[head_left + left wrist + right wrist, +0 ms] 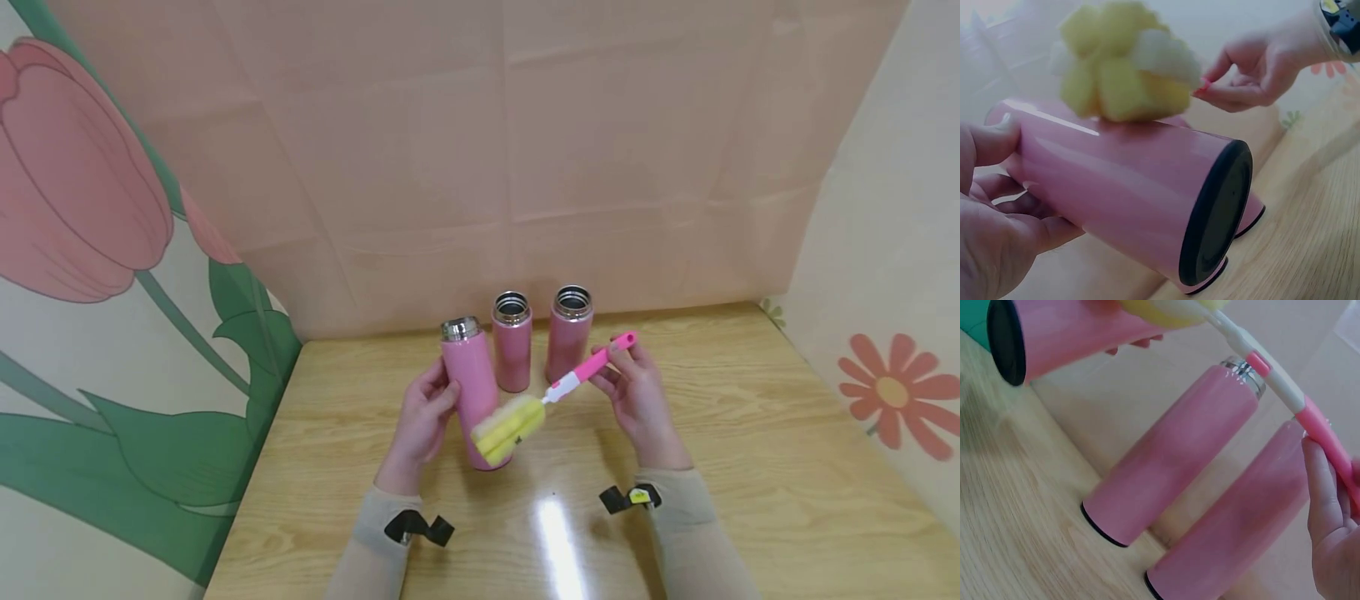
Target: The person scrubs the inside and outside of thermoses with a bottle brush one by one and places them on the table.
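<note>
My left hand (423, 412) grips a pink thermos bottle (471, 375) round its body, raised off the table and slightly tilted, its steel neck uncapped. In the left wrist view the black base of this bottle (1219, 212) faces the camera. With its fingertips my right hand (637, 396) holds a bottle brush (592, 364) by the pink handle. The brush's yellow and white sponge head (510, 429) hangs in front of the held bottle's lower body; whether they touch I cannot tell. Two more open pink bottles, a middle one (1175, 456) and a right one (1241, 512), stand upright behind.
The wooden table (322, 500) ends at a pink cloth backdrop (412, 167). A wall with a painted tulip (82, 175) borders the left, and one with a red flower (891, 392) the right.
</note>
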The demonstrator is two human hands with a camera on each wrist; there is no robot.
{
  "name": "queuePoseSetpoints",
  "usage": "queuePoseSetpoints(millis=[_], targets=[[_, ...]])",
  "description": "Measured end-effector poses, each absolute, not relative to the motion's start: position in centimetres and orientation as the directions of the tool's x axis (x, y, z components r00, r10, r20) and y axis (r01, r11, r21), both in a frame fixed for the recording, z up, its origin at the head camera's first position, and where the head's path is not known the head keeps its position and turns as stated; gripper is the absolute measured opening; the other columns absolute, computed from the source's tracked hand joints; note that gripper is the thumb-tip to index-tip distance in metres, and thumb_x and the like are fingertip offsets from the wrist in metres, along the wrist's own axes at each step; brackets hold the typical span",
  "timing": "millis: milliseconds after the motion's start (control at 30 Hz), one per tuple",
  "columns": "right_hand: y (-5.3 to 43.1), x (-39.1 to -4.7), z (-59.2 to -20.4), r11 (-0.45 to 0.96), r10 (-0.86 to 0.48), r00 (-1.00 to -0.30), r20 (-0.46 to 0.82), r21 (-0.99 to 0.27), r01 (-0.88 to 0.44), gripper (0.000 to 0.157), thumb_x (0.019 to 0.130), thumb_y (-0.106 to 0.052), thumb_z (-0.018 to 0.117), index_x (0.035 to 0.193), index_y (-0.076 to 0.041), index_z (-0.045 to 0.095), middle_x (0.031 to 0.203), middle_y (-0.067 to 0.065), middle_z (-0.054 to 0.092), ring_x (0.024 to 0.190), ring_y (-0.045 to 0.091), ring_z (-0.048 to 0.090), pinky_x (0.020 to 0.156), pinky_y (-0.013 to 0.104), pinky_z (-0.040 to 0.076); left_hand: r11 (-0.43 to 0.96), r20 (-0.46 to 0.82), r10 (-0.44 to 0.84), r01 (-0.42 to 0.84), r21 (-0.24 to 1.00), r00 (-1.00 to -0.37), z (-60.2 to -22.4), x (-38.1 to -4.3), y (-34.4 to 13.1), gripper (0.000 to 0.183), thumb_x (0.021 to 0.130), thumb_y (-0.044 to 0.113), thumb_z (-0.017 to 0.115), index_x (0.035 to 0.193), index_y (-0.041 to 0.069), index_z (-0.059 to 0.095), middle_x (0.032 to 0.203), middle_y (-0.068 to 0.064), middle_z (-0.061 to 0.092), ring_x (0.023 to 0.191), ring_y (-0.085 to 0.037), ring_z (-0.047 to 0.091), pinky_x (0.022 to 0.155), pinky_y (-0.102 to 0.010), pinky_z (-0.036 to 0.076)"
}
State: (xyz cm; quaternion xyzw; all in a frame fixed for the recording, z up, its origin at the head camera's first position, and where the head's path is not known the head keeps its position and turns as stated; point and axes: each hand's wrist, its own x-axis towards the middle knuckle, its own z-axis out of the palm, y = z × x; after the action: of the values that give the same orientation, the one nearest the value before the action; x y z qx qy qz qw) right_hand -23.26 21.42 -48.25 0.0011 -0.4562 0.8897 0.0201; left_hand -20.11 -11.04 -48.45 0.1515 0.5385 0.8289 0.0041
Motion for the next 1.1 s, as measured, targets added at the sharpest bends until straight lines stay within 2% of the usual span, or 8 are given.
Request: queuePoseSetpoints(millis=[267, 500, 667, 867, 1100], targets=[[21.7, -23.44, -48.74, -0.498, -0.054, -0.998, 0.027, -0.867, 0.004, 0.005, 0.111, -0.011, 0.057, 0.112, -0.016, 0.059, 0.1, 0.005, 0.075, 0.084, 0.018, 0.071, 0.076, 0.03, 0.065, -0.463, 0.26, 0.158, 0.161, 0.872, -0.953, -48.3, -20.15, -11.3, 0.057, 0.106, -0.006, 0.049, 0.16, -0.012, 0.033, 0.133, -0.005, 0.067, 0.118, -0.018, 0.065, 0.097, -0.033, 0.058], [21.66, -23.46, -48.7, -0.533, -0.035, -0.999, -0.019, -0.845, 0.035, 0.005, 0.112, -0.017, 0.057, 0.117, -0.016, 0.056, 0.101, 0.002, 0.073, 0.086, 0.017, 0.07, 0.081, 0.028, 0.064, -0.465, 0.262, 0.193, 0.147, 0.873, -0.946, -48.14, -20.01, -11.45, 0.06, 0.107, -0.004, 0.05, 0.162, -0.011, 0.029, 0.147, -0.014, 0.06, 0.126, -0.02, 0.063, 0.104, -0.036, 0.056], [21.54, -23.37, -48.45, -0.62, 0.011, -0.999, -0.046, -0.784, 0.029, 0.007, 0.112, -0.017, 0.056, 0.119, -0.015, 0.057, 0.101, 0.003, 0.072, 0.085, 0.018, 0.07, 0.082, 0.028, 0.064, -0.452, 0.259, 0.238, 0.129, 0.883, -0.936, -48.24, -20.0, -11.53, 0.059, 0.109, -0.001, 0.049, 0.164, -0.009, 0.029, 0.154, -0.016, 0.055, 0.129, -0.02, 0.062, 0.106, -0.036, 0.054], [21.34, -23.34, -48.17, -0.734, 0.038, -0.998, -0.043, -0.679, 0.001, 0.005, 0.112, -0.014, 0.055, 0.114, -0.013, 0.059, 0.105, 0.006, 0.069, 0.091, 0.019, 0.072, 0.088, 0.03, 0.063, -0.442, 0.25, 0.268, 0.112, 0.89, -0.93, -48.35, -19.93, -11.44, 0.062, 0.107, -0.002, 0.047, 0.165, -0.007, 0.025, 0.153, -0.007, 0.056, 0.13, -0.017, 0.061, 0.106, -0.035, 0.053], [21.09, -23.2, -47.91, -0.892, 0.088, -0.994, -0.065, -0.449, -0.05, 0.008, 0.106, -0.009, 0.065, 0.113, -0.009, 0.06, 0.106, 0.011, 0.069, 0.096, 0.024, 0.073, 0.095, 0.035, 0.061, -0.392, 0.239, 0.31, 0.106, 0.914, -0.92, -48.29, -19.83, -11.39, 0.065, 0.108, 0.0, 0.049, 0.168, 0.001, 0.023, 0.13, -0.002, 0.067, 0.111, -0.015, 0.066, 0.094, -0.031, 0.055]])
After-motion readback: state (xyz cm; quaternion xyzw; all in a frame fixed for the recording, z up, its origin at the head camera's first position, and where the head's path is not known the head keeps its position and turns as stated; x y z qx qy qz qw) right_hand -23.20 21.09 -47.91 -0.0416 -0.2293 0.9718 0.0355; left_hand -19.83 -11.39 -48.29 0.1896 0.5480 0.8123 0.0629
